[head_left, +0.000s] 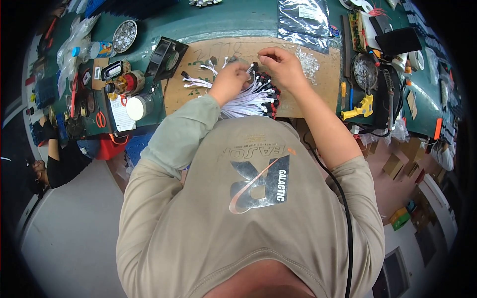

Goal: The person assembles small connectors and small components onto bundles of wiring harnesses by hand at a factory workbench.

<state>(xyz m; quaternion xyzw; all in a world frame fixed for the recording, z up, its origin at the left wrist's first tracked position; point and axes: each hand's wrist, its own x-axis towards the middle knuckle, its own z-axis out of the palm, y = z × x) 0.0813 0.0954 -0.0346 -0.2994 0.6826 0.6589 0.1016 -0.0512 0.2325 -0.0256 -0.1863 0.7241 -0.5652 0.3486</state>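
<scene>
The left hand [229, 81] is curled into a loose fist around a bundle of white wires [246, 99], gripping them where they fan out toward the person's body. The right hand [282, 63] sits just beside it, fingers pinched narrow on a small dark connector [252, 66] at the tip of 1 wire; exactly how the fingertips meet is hidden. Below both hands the wires end in a row of red and black plugs [268, 97] that reaches the near edge of the brown board [198, 99] lying on the green tabletop [223, 22].

A few loose wires with dark ends [196, 80] lie just left of the left hand, on bare board. Further left, at the board's far corner, a black fan [166, 58] leans, and beyond it stand a white tape roll [138, 107] and a round tin of small parts [124, 36].

Just right of the right hand lies a heap of clear small pieces [309, 62], with open board past it up to the board's right edge. Beyond that edge are a yellow tool [361, 107] and a soldering iron [390, 97]. Ahead of the hands, a silvery bag [303, 20] overlaps the board's far edge.
</scene>
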